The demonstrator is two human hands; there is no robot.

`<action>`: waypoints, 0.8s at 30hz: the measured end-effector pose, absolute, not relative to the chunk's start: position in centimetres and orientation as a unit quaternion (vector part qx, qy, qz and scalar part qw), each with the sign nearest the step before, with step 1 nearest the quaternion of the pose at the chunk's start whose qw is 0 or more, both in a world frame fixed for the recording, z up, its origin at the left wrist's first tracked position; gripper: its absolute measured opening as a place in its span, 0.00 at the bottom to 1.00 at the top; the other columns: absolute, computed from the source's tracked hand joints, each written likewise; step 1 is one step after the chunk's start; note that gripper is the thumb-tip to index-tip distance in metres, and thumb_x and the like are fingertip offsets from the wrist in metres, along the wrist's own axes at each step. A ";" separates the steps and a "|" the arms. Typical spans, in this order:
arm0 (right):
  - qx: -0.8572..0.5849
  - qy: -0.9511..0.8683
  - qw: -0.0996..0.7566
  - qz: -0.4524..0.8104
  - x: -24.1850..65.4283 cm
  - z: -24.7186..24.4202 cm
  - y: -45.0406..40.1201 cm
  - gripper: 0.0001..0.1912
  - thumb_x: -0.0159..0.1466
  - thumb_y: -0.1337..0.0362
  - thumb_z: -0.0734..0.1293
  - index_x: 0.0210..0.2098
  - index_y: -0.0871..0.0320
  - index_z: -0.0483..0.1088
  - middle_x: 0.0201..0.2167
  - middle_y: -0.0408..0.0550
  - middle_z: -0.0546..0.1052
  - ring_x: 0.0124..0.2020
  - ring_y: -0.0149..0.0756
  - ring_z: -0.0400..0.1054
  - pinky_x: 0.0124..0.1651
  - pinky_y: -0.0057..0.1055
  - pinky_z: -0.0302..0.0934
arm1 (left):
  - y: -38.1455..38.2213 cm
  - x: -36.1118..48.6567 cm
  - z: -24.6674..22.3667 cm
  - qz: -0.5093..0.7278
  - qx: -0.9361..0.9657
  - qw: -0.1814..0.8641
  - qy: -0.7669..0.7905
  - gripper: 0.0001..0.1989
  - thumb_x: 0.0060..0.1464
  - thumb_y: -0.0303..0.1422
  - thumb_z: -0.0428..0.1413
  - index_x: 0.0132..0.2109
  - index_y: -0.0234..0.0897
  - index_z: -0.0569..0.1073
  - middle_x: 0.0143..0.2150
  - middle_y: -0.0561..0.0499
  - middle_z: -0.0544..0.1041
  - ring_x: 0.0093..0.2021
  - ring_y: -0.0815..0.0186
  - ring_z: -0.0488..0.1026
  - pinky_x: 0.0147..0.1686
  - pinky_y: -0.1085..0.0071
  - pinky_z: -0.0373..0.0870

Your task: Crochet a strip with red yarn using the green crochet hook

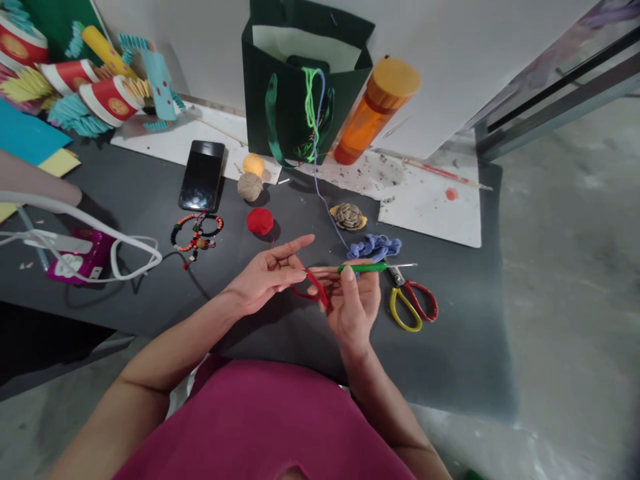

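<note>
My left hand (267, 277) pinches the end of a strip of red crocheted yarn (319, 291) between thumb and finger, its index finger stretched out. My right hand (356, 303) holds a green-handled crochet hook (367, 267) under the thumb, its metal tip pointing right. The red strip hangs between both hands and touches the right fingers. A red yarn ball (260, 221) lies above my left hand. Just beyond my right hand is a blue crocheted piece (375, 247), with blue yarn running up to a dark green bag (285, 100). Scissors (413, 303) with yellow and red handles lie right of my right hand.
A phone (203, 176), beaded bracelets (197, 235), a beige yarn ball (249, 187) and a yellow one (253, 165) lie at the left. A crocheted flower (349, 217) and an orange bottle (376, 110) are farther back. White cables (135, 247) loop at the far left.
</note>
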State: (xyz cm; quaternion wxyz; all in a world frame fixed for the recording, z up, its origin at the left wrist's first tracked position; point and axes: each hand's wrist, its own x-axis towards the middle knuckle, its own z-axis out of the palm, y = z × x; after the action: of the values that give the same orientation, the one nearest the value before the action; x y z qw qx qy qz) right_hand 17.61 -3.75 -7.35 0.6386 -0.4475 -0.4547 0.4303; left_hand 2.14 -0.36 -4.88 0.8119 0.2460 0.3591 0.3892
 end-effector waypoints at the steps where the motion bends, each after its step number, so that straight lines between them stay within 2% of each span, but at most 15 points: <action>1: -0.445 -0.449 0.634 0.445 17.5 -7.3 -3.7 0.05 0.74 0.60 0.63 0.40 0.50 0.63 0.29 0.43 0.85 0.16 0.32 0.75 0.09 0.23 0.53 | -0.4 2.2 -4.9 0.390 0.252 0.810 0.358 0.32 0.43 0.31 0.74 0.58 0.43 0.81 0.29 0.57 0.75 0.25 0.78 0.62 0.25 0.76 0.53; 4: -0.436 -0.434 0.633 0.470 17.3 -7.1 -3.8 0.07 0.70 0.60 0.68 0.38 0.52 0.65 0.32 0.43 0.86 0.16 0.28 0.73 0.10 0.20 0.51 | -0.5 2.3 -4.8 0.393 0.268 0.803 0.359 0.32 0.44 0.30 0.73 0.59 0.44 0.80 0.28 0.58 0.73 0.24 0.78 0.61 0.26 0.75 0.55; 7: -0.439 -0.439 0.635 0.460 17.2 -7.0 -4.1 0.05 0.70 0.62 0.69 0.39 0.53 0.68 0.30 0.41 0.86 0.13 0.25 0.69 0.10 0.19 0.49 | -0.6 2.3 -4.9 0.404 0.276 0.792 0.364 0.31 0.45 0.30 0.72 0.58 0.44 0.80 0.30 0.58 0.74 0.25 0.77 0.61 0.27 0.75 0.57; 9: -0.446 -0.463 0.634 0.430 17.3 -7.1 -4.3 0.04 0.70 0.64 0.69 0.40 0.53 0.69 0.33 0.42 0.86 0.14 0.24 0.69 0.12 0.20 0.53 | -0.7 2.4 -5.0 0.420 0.274 0.783 0.367 0.29 0.46 0.32 0.72 0.57 0.44 0.81 0.32 0.58 0.74 0.27 0.77 0.64 0.29 0.75 0.60; 11: -0.445 -0.507 0.634 0.378 17.4 -7.4 -4.4 0.02 0.70 0.65 0.69 0.41 0.54 0.70 0.38 0.46 0.87 0.16 0.26 0.72 0.15 0.22 0.62 | -0.7 2.6 -5.3 0.441 0.265 0.774 0.368 0.27 0.46 0.32 0.73 0.55 0.44 0.82 0.32 0.58 0.75 0.29 0.76 0.67 0.34 0.74 0.64; 15: -0.425 -0.628 0.609 0.234 17.7 -8.0 -4.2 0.06 0.69 0.70 0.69 0.43 0.53 0.72 0.44 0.50 0.86 0.27 0.32 0.80 0.26 0.29 0.75 | -0.9 3.0 -5.7 0.476 0.242 0.759 0.373 0.30 0.43 0.30 0.74 0.56 0.44 0.81 0.30 0.58 0.78 0.32 0.74 0.72 0.40 0.74 0.69; 17: -0.425 -0.664 0.594 0.161 17.7 -8.2 -4.1 0.10 0.67 0.72 0.71 0.45 0.52 0.74 0.45 0.50 0.86 0.36 0.37 0.83 0.34 0.34 0.78 | -1.0 3.2 -5.7 0.487 0.226 0.754 0.378 0.33 0.42 0.29 0.75 0.58 0.44 0.80 0.29 0.59 0.78 0.32 0.74 0.73 0.40 0.74 0.70; 19: -0.432 -0.661 0.599 0.131 17.5 -8.2 -4.0 0.11 0.66 0.73 0.72 0.44 0.51 0.75 0.44 0.49 0.86 0.41 0.39 0.83 0.40 0.38 0.78 | -1.1 3.3 -5.6 0.485 0.207 0.761 0.377 0.33 0.41 0.28 0.75 0.58 0.43 0.80 0.27 0.60 0.78 0.30 0.75 0.73 0.39 0.76 0.70; 21: -0.441 -0.625 0.622 0.166 17.3 -8.1 -4.0 0.09 0.66 0.72 0.72 0.41 0.52 0.75 0.42 0.47 0.86 0.40 0.37 0.82 0.42 0.38 0.77 | -1.1 3.3 -5.4 0.470 0.187 0.780 0.368 0.33 0.41 0.28 0.75 0.57 0.42 0.80 0.26 0.60 0.78 0.29 0.76 0.73 0.38 0.77 0.69; 24: -0.450 -0.543 0.653 0.278 16.9 -7.9 -4.0 0.04 0.67 0.68 0.72 0.37 0.53 0.73 0.37 0.46 0.85 0.37 0.37 0.81 0.38 0.36 0.76 | -1.0 3.2 -5.3 0.442 0.164 0.808 0.353 0.32 0.42 0.26 0.74 0.57 0.41 0.80 0.26 0.61 0.78 0.29 0.76 0.74 0.38 0.77 0.70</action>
State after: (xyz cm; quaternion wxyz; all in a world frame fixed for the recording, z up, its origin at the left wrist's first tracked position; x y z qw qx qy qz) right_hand 16.86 -4.05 -7.91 0.6525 -0.4500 -0.5426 0.2780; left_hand 3.16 -0.95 -5.29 0.8085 0.1642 0.3525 0.4417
